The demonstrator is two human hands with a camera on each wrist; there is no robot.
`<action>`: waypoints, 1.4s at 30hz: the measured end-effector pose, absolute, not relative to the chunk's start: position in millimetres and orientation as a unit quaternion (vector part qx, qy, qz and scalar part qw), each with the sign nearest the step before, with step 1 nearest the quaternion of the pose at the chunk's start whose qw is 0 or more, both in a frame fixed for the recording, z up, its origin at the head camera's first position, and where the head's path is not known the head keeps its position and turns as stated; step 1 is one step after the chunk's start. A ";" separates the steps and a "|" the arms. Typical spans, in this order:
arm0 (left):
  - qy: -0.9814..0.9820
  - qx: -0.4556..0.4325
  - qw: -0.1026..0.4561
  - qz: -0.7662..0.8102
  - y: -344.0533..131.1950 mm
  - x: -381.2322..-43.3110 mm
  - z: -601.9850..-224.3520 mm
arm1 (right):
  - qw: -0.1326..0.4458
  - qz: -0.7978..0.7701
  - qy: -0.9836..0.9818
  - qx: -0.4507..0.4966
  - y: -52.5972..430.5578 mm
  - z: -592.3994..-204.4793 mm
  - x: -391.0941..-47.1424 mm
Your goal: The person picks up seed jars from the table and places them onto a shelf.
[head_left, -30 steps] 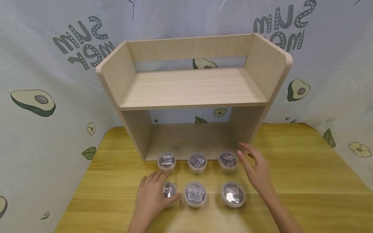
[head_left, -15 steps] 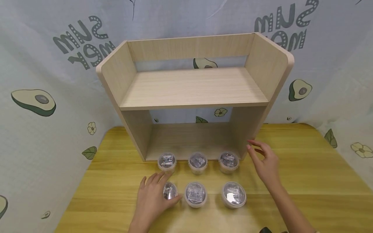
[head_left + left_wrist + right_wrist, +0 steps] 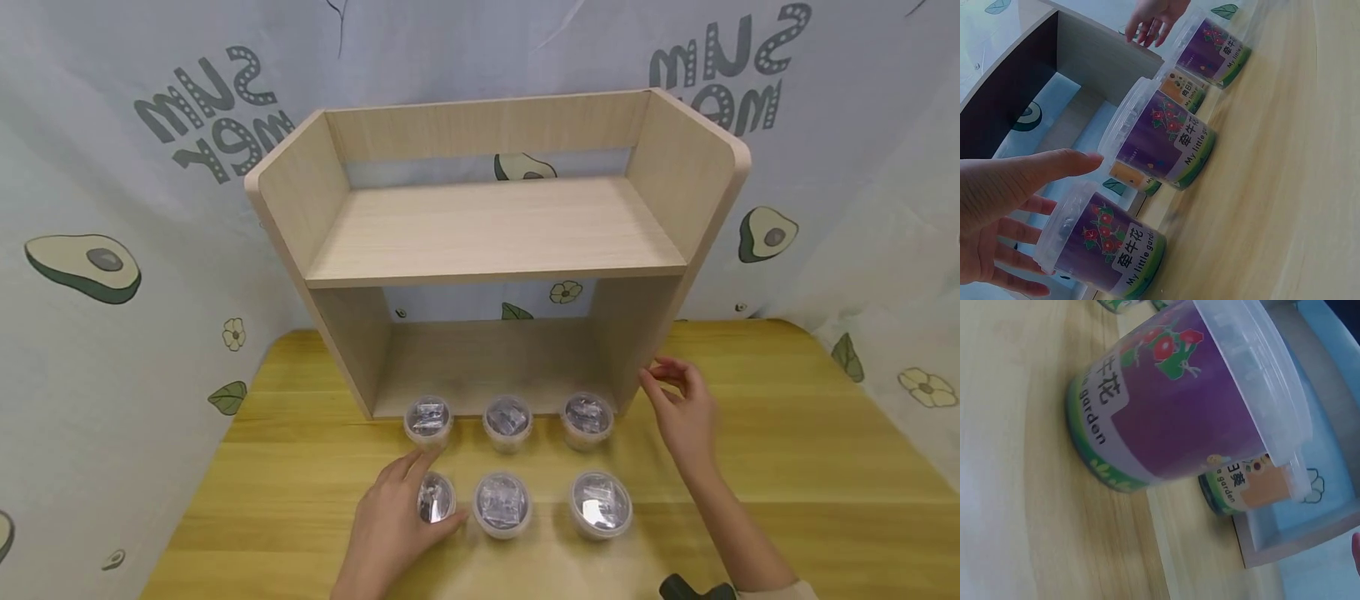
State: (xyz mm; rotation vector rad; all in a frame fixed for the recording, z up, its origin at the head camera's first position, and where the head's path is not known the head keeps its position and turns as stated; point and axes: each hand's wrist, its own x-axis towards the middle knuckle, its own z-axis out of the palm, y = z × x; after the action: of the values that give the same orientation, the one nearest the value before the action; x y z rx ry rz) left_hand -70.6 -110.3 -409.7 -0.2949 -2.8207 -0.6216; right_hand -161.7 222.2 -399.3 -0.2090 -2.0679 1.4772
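Observation:
My left hand [image 3: 392, 521] is spread loosely around the front-left lidded plastic cup [image 3: 437, 498]. In the left wrist view its fingers reach behind the lid of that purple-labelled cup [image 3: 1110, 244], and the thumb stands apart from it. My right hand [image 3: 686, 412], fingers bent and nothing visible between them, is beside the front edge of the shelf unit's right side panel [image 3: 660, 321]. The front-middle cup [image 3: 502, 504] and front-right cup [image 3: 601, 504] complete the near row. Behind them sit the back-left [image 3: 428, 417], back-middle [image 3: 507, 417] and back-right cups [image 3: 587, 417], with orange labels.
A pale two-level wooden shelf unit [image 3: 495, 229] stands on the yellow wooden table [image 3: 787, 433], right behind the back row. A curtain [image 3: 862, 167] printed with avocados hangs behind. A dark device [image 3: 693, 589] shows at the right wrist.
My right hand has moved right, away from the back-right cup to the shelf's side panel, and its fingers have bent more. The left hand and the cups stay almost in place.

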 end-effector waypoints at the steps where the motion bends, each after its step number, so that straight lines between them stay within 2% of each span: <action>1: -0.965 -0.098 0.116 -0.215 -110.4 -70.4 -409.9 | 0.285 0.560 -0.773 -0.086 221.9 -399.8 -163.5; 11: -0.968 -0.087 0.119 -0.201 -112.3 -68.5 -412.2 | 0.244 0.594 -0.755 -0.132 222.1 -402.8 -174.5; 24: -0.970 -0.097 0.111 -0.191 -110.0 -65.7 -410.3 | 0.251 0.739 -0.598 -0.184 209.2 -393.7 -184.0; 29: -0.971 -0.100 0.104 -0.192 -109.6 -65.3 -409.8 | 0.235 0.775 -0.548 -0.211 206.0 -389.7 -184.2; 42: -0.972 -0.106 0.101 -0.181 -108.3 -66.1 -412.0 | 0.221 0.805 -0.504 -0.222 203.1 -385.8 -184.9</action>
State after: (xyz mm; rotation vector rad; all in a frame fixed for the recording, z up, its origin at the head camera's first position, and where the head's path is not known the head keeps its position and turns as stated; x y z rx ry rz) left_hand -66.1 -108.3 -412.0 -0.3144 -2.8728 -0.5351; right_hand -184.9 203.1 -385.8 -0.6126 -1.3928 2.2262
